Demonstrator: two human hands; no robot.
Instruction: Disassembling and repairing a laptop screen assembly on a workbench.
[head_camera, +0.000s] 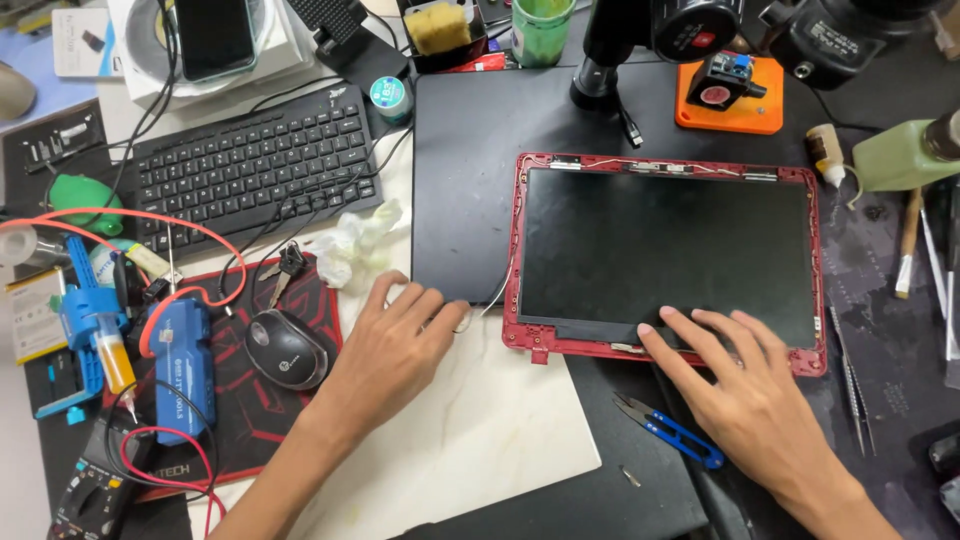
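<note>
the red-framed screen panel lies flat toward the table's right edge, long axis running left to right. the right hand is nearer, fingers spread flat on the panel's lower edge, grip open and holding nothing. the left hand rests open just left of the panel's lower left corner, fingertips near a thin white cable.

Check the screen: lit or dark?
Dark. The panel in the red frame is uniformly black with no image or backlight; the right hand rests on its lower edge.
</note>
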